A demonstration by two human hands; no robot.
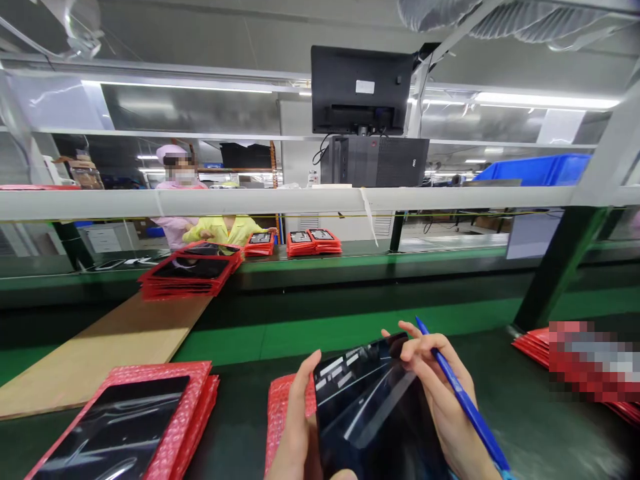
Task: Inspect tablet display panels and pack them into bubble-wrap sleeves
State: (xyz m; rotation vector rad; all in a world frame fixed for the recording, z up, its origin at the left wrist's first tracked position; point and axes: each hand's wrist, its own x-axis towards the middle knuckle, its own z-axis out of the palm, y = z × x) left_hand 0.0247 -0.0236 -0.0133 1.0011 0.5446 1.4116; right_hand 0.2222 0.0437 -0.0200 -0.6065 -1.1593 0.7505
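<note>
While one panel [380, 427] in both hands [297, 427] [445, 413], another panel [120, 420] atop bubble bags [187, 413]

Overhead tubes [547, 101] shine; glare streaks the held screen [377, 423].

No text is legible; computer [375, 163] logo [414, 163] and monitor [350, 70] label [365, 87] are too small.

Factory hall, electronics assembly by the look. Long dark-green desk [240, 427]; stacked dark screen panels [120, 423] on red bubble wrap [191, 401]. Across the way, co-worker [175, 230] in pink cap [169, 153]. Overhead: tube light [547, 101], ribbed ducting [510, 21].
</note>
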